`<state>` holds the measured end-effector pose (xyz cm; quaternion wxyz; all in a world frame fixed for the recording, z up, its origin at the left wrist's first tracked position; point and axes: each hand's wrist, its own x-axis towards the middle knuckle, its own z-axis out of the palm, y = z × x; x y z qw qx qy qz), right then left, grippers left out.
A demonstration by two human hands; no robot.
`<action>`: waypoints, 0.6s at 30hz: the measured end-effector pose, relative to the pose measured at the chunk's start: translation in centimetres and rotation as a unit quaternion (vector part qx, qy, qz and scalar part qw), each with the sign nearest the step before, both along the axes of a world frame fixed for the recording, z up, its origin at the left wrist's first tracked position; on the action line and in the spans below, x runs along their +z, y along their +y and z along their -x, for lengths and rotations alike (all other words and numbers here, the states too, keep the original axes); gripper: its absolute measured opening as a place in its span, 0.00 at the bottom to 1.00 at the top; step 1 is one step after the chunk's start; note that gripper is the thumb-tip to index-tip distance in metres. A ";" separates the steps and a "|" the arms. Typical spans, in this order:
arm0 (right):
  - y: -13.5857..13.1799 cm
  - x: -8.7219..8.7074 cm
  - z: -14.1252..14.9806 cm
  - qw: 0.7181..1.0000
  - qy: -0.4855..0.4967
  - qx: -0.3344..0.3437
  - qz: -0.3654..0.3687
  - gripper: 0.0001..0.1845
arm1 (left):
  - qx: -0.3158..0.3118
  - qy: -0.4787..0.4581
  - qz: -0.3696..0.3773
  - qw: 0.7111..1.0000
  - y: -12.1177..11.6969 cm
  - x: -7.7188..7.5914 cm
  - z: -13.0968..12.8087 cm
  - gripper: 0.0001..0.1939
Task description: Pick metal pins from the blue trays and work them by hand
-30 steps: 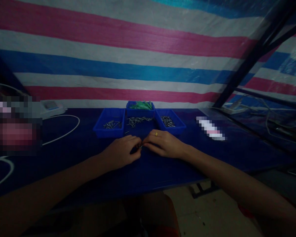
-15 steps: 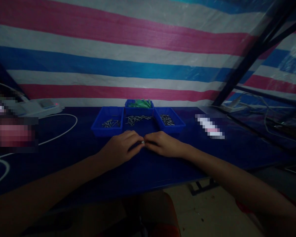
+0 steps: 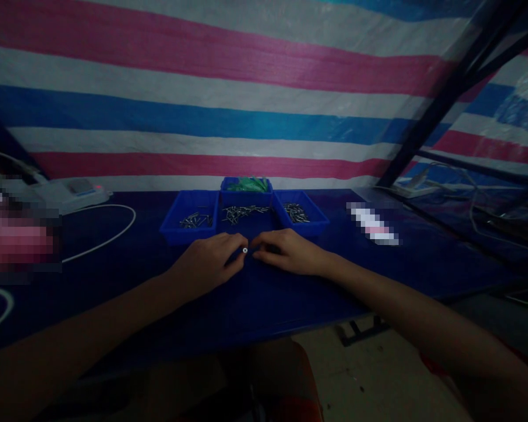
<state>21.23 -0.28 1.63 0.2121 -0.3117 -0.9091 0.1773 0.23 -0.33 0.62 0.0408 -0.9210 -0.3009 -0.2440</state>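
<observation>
Between the thumb and index finger of my left hand is a screw, its round cross-slotted head facing me and its shank hidden. Just to the right, my right hand has thumb and index finger parted, with nothing visible between them. A small gap separates the two hands. Beyond them lies a loose pile of screws on the blue table. More screws lie in the left blue bin and in the right blue bin.
Behind the pile stands a third blue bin holding green plastic-looking pieces. A white device with a white cable is at the left. A blurred-out item lies at the right. Striped sheeting hangs behind.
My hands have moved apart from touching. The left hand has shifted slightly left with the screw, whose head now shows plainly, and the right hand's fingers have come off it.
</observation>
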 end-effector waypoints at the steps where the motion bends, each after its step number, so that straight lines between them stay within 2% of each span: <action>1: 0.0 0.0 0.0 1.000 0.001 0.007 0.001 0.11 | 0.009 0.016 -0.004 1.000 0.1 0.0 0.0 0.07; 4: -0.1 -0.1 0.1 1.000 -0.012 0.021 -0.002 0.11 | 0.004 0.061 -0.021 0.998 0.2 -0.2 0.1 0.07; 9: 0.0 -0.3 0.1 0.999 -0.041 0.024 -0.004 0.09 | -0.022 0.077 -0.036 0.996 0.3 -0.4 0.0 0.09; 14: 0.2 -0.2 -0.1 0.999 -0.039 -0.004 -0.020 0.08 | 0.021 0.078 -0.021 0.997 0.3 -0.2 0.1 0.11; 18: 0.3 -0.2 -0.2 0.998 -0.040 -0.028 -0.034 0.08 | 0.026 0.080 -0.014 0.996 0.3 0.1 0.3 0.12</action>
